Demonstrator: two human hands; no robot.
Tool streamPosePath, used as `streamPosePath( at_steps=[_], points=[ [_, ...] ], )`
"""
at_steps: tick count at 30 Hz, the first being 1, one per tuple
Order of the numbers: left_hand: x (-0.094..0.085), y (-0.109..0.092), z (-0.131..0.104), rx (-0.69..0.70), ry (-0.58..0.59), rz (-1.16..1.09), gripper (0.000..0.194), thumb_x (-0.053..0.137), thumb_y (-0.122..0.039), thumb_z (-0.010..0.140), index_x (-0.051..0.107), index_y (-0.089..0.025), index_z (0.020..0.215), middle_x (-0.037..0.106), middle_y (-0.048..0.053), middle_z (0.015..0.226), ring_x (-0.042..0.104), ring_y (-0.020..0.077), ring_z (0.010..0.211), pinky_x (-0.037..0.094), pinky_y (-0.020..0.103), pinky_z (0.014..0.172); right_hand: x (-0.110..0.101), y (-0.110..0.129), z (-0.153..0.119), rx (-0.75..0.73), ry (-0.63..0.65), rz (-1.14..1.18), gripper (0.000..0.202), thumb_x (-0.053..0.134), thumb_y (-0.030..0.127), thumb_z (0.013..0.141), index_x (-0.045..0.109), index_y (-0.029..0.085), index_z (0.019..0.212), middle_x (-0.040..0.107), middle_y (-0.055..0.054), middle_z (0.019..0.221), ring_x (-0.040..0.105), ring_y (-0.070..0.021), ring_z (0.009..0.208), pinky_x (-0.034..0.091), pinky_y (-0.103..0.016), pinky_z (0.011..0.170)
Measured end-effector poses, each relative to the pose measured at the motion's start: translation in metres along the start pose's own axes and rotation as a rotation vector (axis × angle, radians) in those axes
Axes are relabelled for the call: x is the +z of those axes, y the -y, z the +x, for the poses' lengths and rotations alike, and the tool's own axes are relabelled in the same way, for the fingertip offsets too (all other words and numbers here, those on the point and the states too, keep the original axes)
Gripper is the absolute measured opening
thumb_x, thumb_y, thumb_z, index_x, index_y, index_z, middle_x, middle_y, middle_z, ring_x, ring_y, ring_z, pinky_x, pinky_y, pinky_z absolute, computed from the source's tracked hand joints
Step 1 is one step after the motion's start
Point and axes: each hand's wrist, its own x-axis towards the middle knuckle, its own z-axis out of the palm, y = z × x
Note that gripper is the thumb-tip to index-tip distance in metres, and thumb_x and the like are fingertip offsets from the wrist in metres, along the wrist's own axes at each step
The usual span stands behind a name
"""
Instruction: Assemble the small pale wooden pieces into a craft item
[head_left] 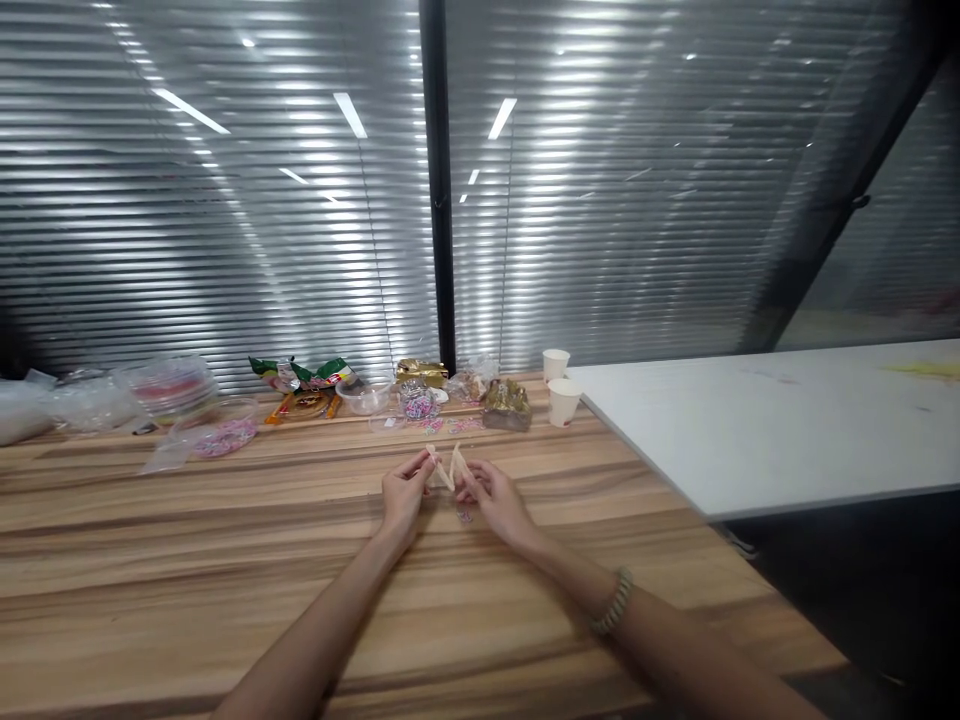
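Observation:
Both my hands meet over the middle of a wooden table (225, 560). My left hand (403, 497) pinches a thin pale stick (441, 472) that leans to the right. A second pale stick (457, 464) is pinched in my right hand (499, 503), and the two sticks form a V between my fingertips. A small pinkish piece (465, 516) lies on the wood just under my right hand. A beaded bracelet (613, 603) circles my right wrist.
Along the table's far edge lie clear plastic bags (90, 400), a plastic tub (174, 386), a dish of pink bits (225, 436), snack wrappers (300, 375), a clear bowl (365, 394), a gold packet (506, 404) and two paper cups (562, 398). A white table (772, 420) adjoins on the right; blinds stand behind.

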Motion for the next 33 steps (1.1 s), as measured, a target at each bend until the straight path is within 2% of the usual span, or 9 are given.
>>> streamPosePath(
  at_steps=[6, 9, 12, 15, 18, 21, 24, 28, 33],
  points=[
    [0.002, -0.006, -0.008, 0.012, 0.139, 0.081, 0.044, 0.073, -0.035, 0.053, 0.07, -0.01, 0.088, 0.068, 0.008, 0.064, 0.044, 0.0065, 0.041, 0.031, 0.019, 0.039, 0.001, 0.001, 0.001, -0.063, -0.067, -0.017, 0.027, 0.045, 0.036, 0.081, 0.048, 0.017, 0.099, 0.061, -0.007, 0.082, 0.061, -0.0155, 0.066, 0.05, -0.03, 0.063],
    [0.003, -0.01, -0.012, 0.017, 0.166, 0.119, 0.043, 0.074, -0.034, 0.052, 0.071, -0.009, 0.086, 0.069, 0.008, 0.062, 0.045, 0.0074, 0.04, 0.032, 0.019, 0.04, 0.003, 0.004, -0.003, -0.081, -0.023, -0.088, 0.028, 0.045, 0.034, 0.082, 0.049, 0.016, 0.103, 0.062, -0.007, 0.086, 0.06, -0.0152, 0.065, 0.049, -0.029, 0.061],
    [0.003, -0.011, -0.012, 0.03, 0.188, 0.146, 0.043, 0.073, -0.035, 0.052, 0.071, -0.009, 0.086, 0.068, 0.008, 0.061, 0.043, 0.0072, 0.039, 0.031, 0.019, 0.039, 0.003, 0.009, -0.007, -0.159, 0.006, -0.249, 0.028, 0.043, 0.031, 0.084, 0.051, 0.018, 0.107, 0.063, -0.005, 0.084, 0.059, -0.0147, 0.067, 0.047, -0.027, 0.063],
    [0.002, -0.01, -0.011, 0.042, 0.192, 0.157, 0.043, 0.072, -0.036, 0.053, 0.071, -0.009, 0.086, 0.068, 0.008, 0.061, 0.042, 0.0065, 0.039, 0.031, 0.019, 0.039, 0.003, 0.014, -0.01, -0.204, 0.044, -0.364, 0.026, 0.038, 0.029, 0.087, 0.054, 0.017, 0.104, 0.062, -0.003, 0.077, 0.056, -0.0137, 0.064, 0.044, -0.025, 0.062],
    [0.002, -0.009, -0.01, 0.046, 0.206, 0.156, 0.042, 0.072, -0.034, 0.055, 0.07, -0.008, 0.088, 0.068, 0.008, 0.059, 0.041, 0.006, 0.038, 0.031, 0.018, 0.039, 0.003, 0.017, -0.011, -0.207, 0.08, -0.408, 0.028, 0.034, 0.028, 0.088, 0.056, 0.016, 0.101, 0.062, -0.003, 0.078, 0.054, -0.0134, 0.064, 0.042, -0.024, 0.062],
    [0.003, -0.009, -0.011, 0.05, 0.201, 0.136, 0.041, 0.071, -0.032, 0.055, 0.07, -0.007, 0.087, 0.068, 0.007, 0.058, 0.042, 0.006, 0.039, 0.032, 0.018, 0.039, 0.003, 0.017, -0.011, -0.193, 0.108, -0.385, 0.029, 0.033, 0.027, 0.089, 0.054, 0.018, 0.107, 0.061, -0.003, 0.081, 0.054, -0.013, 0.067, 0.041, -0.023, 0.064],
    [0.003, -0.007, -0.01, 0.03, 0.206, 0.098, 0.041, 0.072, -0.032, 0.054, 0.07, -0.008, 0.087, 0.068, 0.008, 0.061, 0.045, 0.0069, 0.04, 0.035, 0.019, 0.041, 0.004, 0.015, -0.011, -0.152, 0.152, -0.326, 0.025, 0.036, 0.026, 0.087, 0.055, 0.02, 0.102, 0.06, -0.001, 0.078, 0.052, -0.0126, 0.067, 0.04, -0.022, 0.063],
    [0.003, -0.006, -0.009, -0.018, 0.203, 0.037, 0.046, 0.075, -0.034, 0.05, 0.07, -0.008, 0.087, 0.07, 0.011, 0.068, 0.051, 0.0101, 0.045, 0.039, 0.021, 0.044, 0.005, 0.011, -0.01, -0.123, 0.176, -0.255, 0.027, 0.035, 0.035, 0.088, 0.056, 0.019, 0.092, 0.057, 0.0, 0.072, 0.05, -0.0123, 0.063, 0.04, -0.022, 0.06],
    [0.004, -0.007, -0.01, -0.031, 0.22, 0.023, 0.046, 0.076, -0.036, 0.047, 0.071, -0.009, 0.084, 0.07, 0.012, 0.073, 0.052, 0.0105, 0.046, 0.038, 0.021, 0.043, 0.005, 0.009, -0.008, -0.081, 0.153, -0.148, 0.032, 0.036, 0.044, 0.086, 0.055, 0.018, 0.084, 0.055, -0.001, 0.067, 0.051, -0.0123, 0.06, 0.042, -0.023, 0.056]
  ],
)
